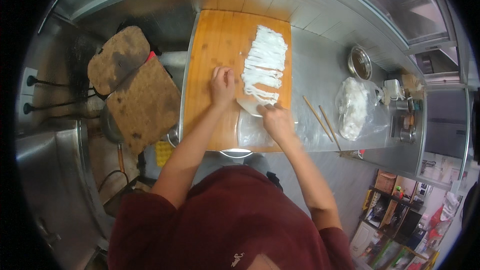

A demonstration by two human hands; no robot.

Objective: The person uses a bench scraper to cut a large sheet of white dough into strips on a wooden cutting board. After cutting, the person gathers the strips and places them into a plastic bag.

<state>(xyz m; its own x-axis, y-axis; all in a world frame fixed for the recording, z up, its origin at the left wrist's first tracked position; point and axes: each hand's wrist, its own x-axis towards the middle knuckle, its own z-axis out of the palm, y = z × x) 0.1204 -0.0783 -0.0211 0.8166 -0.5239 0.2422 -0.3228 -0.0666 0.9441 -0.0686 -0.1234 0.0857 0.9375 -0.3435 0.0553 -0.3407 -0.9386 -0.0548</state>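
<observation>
Strips of white dough (265, 58) lie side by side on a wooden board (213, 48), forming a long row. My right hand (276, 120) grips a flat, pale scraper or blade (249, 107) at the near end of the row, touching or close to the last strips. Under and beside the blade, a clear plastic sheet (253, 131) lies on the board. My left hand (223, 82) rests on or just above the board, left of the strips, with its fingers curled and nothing visible in them.
Right of the board, two wooden sticks (318, 118), a plastic bag of white dough (352, 108) and a metal bowl of brown liquid (360, 63) stand on the steel counter (311, 71). At left are worn brown boards (146, 105) and a wooden-handled pan (120, 159).
</observation>
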